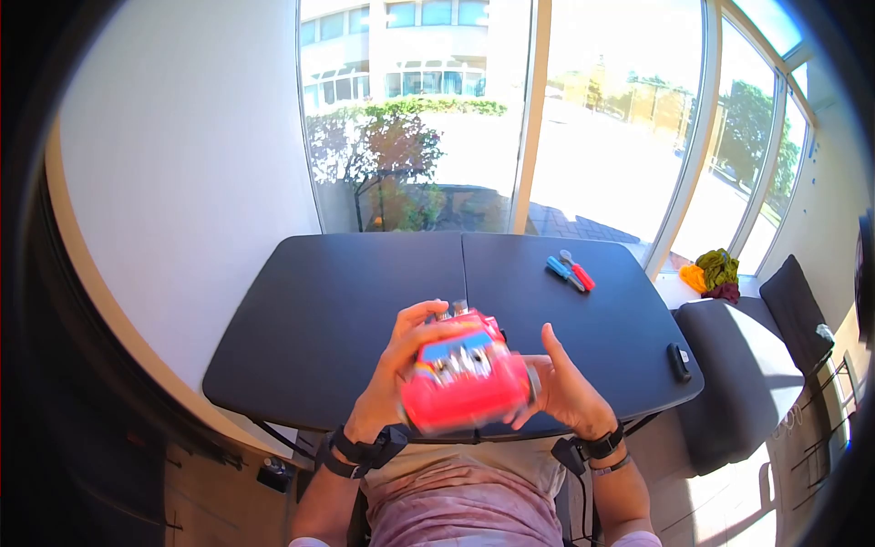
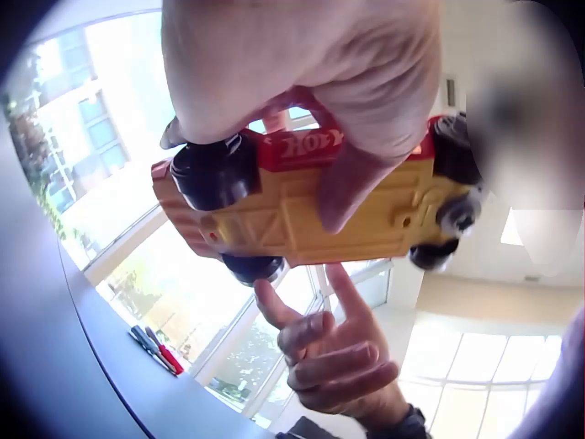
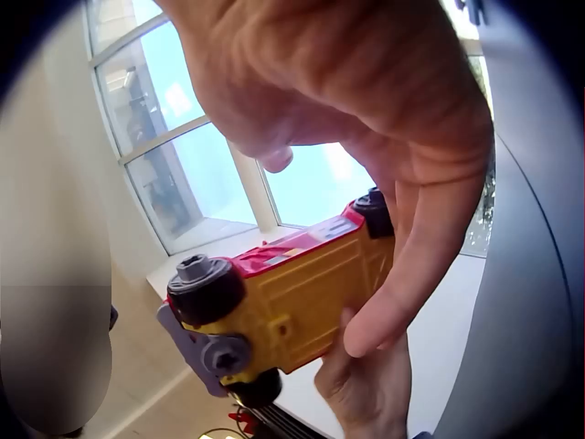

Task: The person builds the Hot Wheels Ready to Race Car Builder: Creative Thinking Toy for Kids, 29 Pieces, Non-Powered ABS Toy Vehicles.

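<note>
A red toy car [image 1: 474,387] with a blue windshield and silver engine parts is held up over the near edge of the black table [image 1: 365,273]. My left hand [image 1: 392,369] grips it from the left, its thumb [image 2: 352,192] pressed on the yellow underside [image 2: 302,219]. Black wheels [image 2: 215,174] show at the corners, with a grey knob-like part [image 3: 224,355] at one end. My right hand [image 1: 574,392] is at the car's right side, thumb raised and fingers fairly straight. In the left wrist view, its fingertips are right by a wheel and the lower edge.
Blue-handled and red-handled hand tools [image 1: 572,272] lie on the far right of the table. A small black device [image 1: 679,362] sits at its right edge. Orange, green and maroon bundles [image 1: 713,273] rest beside a grey cushioned seat [image 1: 729,374]. Large windows stand behind.
</note>
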`<action>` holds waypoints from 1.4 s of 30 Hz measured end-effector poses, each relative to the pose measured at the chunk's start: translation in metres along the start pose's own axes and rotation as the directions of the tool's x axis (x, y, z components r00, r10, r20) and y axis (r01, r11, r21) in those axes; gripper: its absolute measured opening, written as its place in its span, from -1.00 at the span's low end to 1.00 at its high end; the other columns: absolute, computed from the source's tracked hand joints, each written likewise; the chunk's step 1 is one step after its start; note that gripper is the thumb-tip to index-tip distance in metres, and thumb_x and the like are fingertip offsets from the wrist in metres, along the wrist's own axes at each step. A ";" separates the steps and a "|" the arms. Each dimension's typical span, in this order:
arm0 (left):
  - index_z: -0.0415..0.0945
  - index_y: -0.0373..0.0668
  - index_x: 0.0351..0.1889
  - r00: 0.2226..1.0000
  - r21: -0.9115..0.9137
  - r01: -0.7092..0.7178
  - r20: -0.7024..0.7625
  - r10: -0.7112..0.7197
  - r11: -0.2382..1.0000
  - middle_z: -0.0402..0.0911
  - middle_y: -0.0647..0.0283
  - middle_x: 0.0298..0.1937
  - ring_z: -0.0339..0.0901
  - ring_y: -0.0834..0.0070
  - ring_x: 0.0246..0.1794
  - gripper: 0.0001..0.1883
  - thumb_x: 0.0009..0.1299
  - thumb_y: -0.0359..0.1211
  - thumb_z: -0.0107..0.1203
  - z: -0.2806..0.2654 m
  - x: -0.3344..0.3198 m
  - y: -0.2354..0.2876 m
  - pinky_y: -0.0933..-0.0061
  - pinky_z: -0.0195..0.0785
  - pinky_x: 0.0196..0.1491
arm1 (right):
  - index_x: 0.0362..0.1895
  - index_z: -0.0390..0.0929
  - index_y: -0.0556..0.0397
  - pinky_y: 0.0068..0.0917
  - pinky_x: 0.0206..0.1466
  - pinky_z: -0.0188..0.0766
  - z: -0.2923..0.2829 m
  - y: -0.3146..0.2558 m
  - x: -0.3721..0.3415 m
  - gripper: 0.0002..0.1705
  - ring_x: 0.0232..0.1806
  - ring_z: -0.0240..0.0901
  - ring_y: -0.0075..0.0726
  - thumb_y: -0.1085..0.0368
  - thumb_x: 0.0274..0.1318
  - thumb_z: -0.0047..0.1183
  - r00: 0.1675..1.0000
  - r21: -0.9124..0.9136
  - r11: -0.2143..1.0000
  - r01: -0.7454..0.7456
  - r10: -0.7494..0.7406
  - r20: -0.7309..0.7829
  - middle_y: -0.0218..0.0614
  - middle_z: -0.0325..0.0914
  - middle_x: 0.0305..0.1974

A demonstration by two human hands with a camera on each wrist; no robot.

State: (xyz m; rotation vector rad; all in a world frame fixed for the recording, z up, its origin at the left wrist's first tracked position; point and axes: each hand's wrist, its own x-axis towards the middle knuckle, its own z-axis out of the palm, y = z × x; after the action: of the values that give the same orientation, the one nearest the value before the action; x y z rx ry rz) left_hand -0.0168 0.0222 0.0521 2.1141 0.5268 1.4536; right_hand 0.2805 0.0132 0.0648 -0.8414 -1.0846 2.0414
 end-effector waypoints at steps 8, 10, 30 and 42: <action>0.48 -0.09 0.56 0.956 0.176 0.191 -0.256 -0.142 0.966 0.27 -0.04 0.67 0.36 0.06 0.64 -0.34 0.49 -0.49 0.39 0.023 0.007 0.002 0.07 0.37 0.56 | 0.62 0.26 0.22 -0.31 0.39 0.68 0.014 0.020 0.009 -0.26 0.33 0.68 -0.41 0.18 0.59 0.27 0.955 0.015 0.957 0.290 -0.291 0.056 -0.18 0.66 0.36; 0.46 -0.16 0.55 0.847 -0.343 0.364 -0.265 -0.461 0.866 0.40 0.02 0.60 0.58 0.19 0.48 -0.47 0.63 -0.44 0.27 0.015 -0.002 -0.019 0.19 0.56 0.41 | 0.63 0.26 0.20 -0.33 0.39 0.66 0.016 0.023 0.015 -0.26 0.30 0.68 -0.43 0.18 0.59 0.26 0.919 -0.044 0.918 0.393 -0.391 0.043 -0.20 0.66 0.35; 0.53 -0.24 0.47 0.692 -0.677 0.628 0.260 -0.674 0.384 0.77 0.16 0.28 0.78 0.47 0.16 -0.24 0.81 0.26 -0.25 0.011 -0.025 -0.053 0.28 0.72 0.17 | 0.78 0.10 0.03 -0.24 0.21 0.70 -0.016 0.032 0.032 0.15 0.28 0.69 -0.21 -0.63 0.59 -0.56 0.949 -0.089 0.946 0.312 -0.305 0.077 -0.05 0.64 0.38; 0.57 -0.24 0.41 0.685 -0.684 0.603 0.179 -0.706 0.411 0.79 0.18 0.23 0.80 0.46 0.14 -0.37 0.79 0.15 -0.02 0.016 -0.020 -0.035 0.31 0.70 0.18 | 0.75 0.17 0.05 -0.13 0.28 0.68 -0.013 0.027 0.026 0.16 0.38 0.64 -0.11 -0.65 0.58 -0.54 0.954 -0.155 0.942 0.298 -0.293 0.058 -0.05 0.59 0.43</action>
State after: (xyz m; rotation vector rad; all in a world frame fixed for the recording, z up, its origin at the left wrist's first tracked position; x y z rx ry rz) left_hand -0.0098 0.0353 0.0107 0.9836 0.6299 1.0546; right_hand 0.2686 0.0276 0.0300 -0.6764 -1.3247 1.7404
